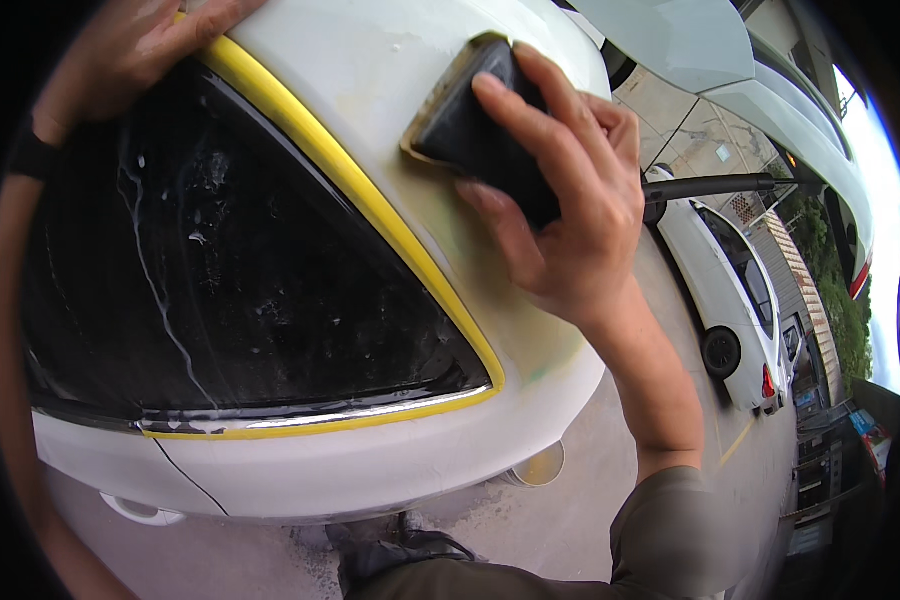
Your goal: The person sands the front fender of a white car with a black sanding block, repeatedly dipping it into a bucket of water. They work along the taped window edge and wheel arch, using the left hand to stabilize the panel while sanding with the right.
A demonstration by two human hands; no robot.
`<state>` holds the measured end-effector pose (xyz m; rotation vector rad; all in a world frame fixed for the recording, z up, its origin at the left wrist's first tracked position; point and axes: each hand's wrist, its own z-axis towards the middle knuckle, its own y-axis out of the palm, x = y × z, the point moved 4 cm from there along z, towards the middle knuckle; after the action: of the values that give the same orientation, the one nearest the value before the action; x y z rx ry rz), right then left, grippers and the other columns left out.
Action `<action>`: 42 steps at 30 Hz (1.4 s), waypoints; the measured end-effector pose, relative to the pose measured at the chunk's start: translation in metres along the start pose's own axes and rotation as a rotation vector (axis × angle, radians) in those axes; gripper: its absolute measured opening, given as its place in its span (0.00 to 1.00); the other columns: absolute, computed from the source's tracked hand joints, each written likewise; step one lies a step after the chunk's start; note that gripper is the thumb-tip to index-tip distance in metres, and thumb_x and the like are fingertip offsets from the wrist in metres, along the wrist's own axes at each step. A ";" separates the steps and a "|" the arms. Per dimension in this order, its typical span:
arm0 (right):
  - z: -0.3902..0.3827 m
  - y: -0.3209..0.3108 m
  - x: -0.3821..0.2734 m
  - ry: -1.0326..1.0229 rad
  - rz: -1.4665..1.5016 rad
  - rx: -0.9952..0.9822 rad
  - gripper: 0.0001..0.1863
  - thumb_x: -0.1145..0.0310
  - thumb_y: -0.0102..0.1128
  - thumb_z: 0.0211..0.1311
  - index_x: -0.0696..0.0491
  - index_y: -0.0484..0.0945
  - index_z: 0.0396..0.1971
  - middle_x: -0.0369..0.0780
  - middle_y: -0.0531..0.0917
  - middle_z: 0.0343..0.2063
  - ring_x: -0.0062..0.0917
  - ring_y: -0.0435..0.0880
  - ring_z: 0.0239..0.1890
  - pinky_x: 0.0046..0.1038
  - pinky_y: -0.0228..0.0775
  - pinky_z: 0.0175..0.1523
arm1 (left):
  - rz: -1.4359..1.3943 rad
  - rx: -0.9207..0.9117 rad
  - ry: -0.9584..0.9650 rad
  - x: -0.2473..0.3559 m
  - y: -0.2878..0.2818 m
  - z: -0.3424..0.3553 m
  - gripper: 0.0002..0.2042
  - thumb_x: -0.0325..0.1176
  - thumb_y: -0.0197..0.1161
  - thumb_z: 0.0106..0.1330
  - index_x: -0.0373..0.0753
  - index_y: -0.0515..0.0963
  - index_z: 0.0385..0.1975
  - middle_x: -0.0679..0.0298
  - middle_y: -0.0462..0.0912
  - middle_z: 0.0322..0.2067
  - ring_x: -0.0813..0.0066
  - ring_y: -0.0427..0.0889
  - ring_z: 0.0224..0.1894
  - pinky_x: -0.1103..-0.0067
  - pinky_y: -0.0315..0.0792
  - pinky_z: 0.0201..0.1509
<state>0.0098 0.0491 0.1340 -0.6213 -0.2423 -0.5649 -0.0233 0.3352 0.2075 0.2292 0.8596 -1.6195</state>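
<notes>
The black block (pixel 470 140) looks matt — the window glass (pixel 260 250) glossy, streaked.

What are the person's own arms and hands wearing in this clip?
Both hands are bare, with no gloves visible on the left hand or the right hand. A plain dark band circles the left wrist. The right arm has a dark greyish-olive sleeve that ends near the elbow, leaving the forearm uncovered. No left sleeve shows.

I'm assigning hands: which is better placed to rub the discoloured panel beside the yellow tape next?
Right hand, probably: it holds the black sanding block on that panel; the left hand is near the upper end of the yellow tape.
</notes>
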 end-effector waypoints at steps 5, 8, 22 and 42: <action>-0.033 -0.006 -0.011 0.052 -0.010 -0.100 0.33 0.69 0.78 0.46 0.52 0.84 0.59 0.52 0.82 0.61 0.37 0.81 0.51 0.36 0.67 0.62 | -0.007 -0.022 -0.056 0.010 -0.002 0.008 0.33 0.45 0.60 0.60 0.29 0.77 0.63 0.42 0.79 0.62 0.46 0.77 0.66 0.58 0.67 0.74; 0.016 -0.001 0.007 0.050 0.030 -0.035 0.35 0.71 0.80 0.42 0.49 0.84 0.58 0.45 0.82 0.62 0.41 0.80 0.50 0.34 0.68 0.60 | 0.007 -0.021 -0.039 0.011 0.001 0.000 0.32 0.45 0.58 0.62 0.32 0.76 0.65 0.44 0.78 0.64 0.48 0.75 0.68 0.58 0.66 0.75; -0.051 -0.018 0.003 0.192 -0.085 -0.028 0.35 0.68 0.81 0.45 0.50 0.84 0.60 0.49 0.83 0.62 0.33 0.81 0.51 0.33 0.69 0.60 | 0.067 -0.131 0.168 -0.041 0.017 -0.007 0.27 0.46 0.53 0.77 0.45 0.71 0.73 0.56 0.72 0.72 0.56 0.69 0.75 0.63 0.60 0.81; -0.038 -0.031 0.020 0.139 -0.082 0.020 0.32 0.66 0.79 0.45 0.48 0.86 0.57 0.49 0.83 0.61 0.37 0.81 0.50 0.33 0.71 0.58 | 0.044 -0.119 0.092 -0.024 0.011 0.004 0.28 0.40 0.52 0.70 0.42 0.75 0.70 0.53 0.76 0.69 0.53 0.73 0.72 0.59 0.64 0.78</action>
<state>0.0107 -0.0037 0.1266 -0.5523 -0.1423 -0.6811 -0.0055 0.3509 0.2198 0.2390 1.0115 -1.5205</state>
